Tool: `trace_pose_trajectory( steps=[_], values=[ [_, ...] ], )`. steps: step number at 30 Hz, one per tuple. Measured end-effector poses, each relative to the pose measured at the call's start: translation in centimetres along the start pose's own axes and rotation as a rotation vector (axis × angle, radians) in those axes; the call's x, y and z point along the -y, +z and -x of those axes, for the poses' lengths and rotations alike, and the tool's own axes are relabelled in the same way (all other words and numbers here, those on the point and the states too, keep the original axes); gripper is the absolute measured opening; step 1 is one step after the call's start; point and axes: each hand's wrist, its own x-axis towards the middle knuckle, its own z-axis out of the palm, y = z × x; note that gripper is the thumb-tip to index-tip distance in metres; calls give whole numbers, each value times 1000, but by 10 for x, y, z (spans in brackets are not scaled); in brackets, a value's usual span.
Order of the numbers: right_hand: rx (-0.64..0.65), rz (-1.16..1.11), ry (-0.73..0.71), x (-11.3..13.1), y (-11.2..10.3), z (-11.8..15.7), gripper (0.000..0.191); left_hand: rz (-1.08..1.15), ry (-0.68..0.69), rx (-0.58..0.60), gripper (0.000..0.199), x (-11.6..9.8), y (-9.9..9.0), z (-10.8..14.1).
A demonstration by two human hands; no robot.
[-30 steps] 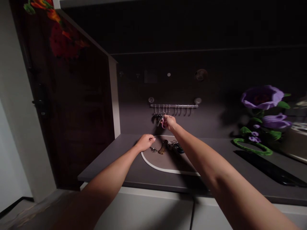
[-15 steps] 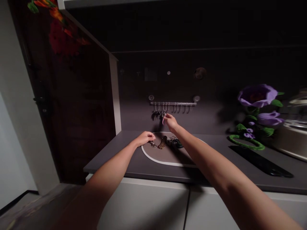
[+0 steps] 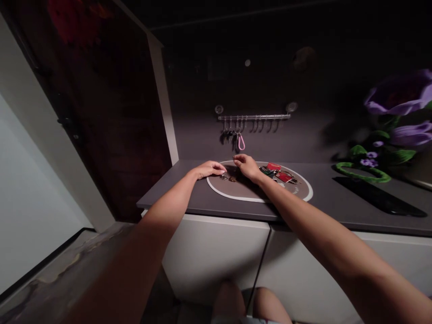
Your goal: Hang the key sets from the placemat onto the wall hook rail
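1. Knees [image 3: 228, 301] of the person showed below the oval mat [image 3: 249, 191], in front of pale cabinet doors [image 3: 219, 243].
2. Left hand [image 3: 211, 170] lay over the mat's left rim, fingers curled beside a metal key ring [image 3: 223, 177]; whether they gripped it could not be told.
3. Right hand [image 3: 247, 166] was bent over the mat left of its middle, near a brown piece [image 3: 232, 178]; fingers hid any hold, so its grip could not be told.
4. Keys with red tags [image 3: 284, 177] lay on the mat's right half. Good handling probably called for a fingertip pinch on one ring alone, wrist clear of that pile to avoid snags.
5. Behind the mat, a clear hook rail [image 3: 254, 117] carried dark keys [image 3: 230, 135] and a pink loop [image 3: 243, 142] above the mat's left half.
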Motion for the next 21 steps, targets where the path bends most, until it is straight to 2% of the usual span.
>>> trace_pose_trajectory(
  steps=[6, 11, 21],
  values=[
    [62, 243, -149, 2, -1, 7, 11, -27, -29, 23, 31, -3, 0, 4],
    [135, 414, -132, 2, 0, 7, 10, -113, -30, 58, 32, -5, 0, 5],
    [319, 437, -204, 4, 2, 10, 7, -98, -10, 43, 29, -3, 0, 4]
  ],
)
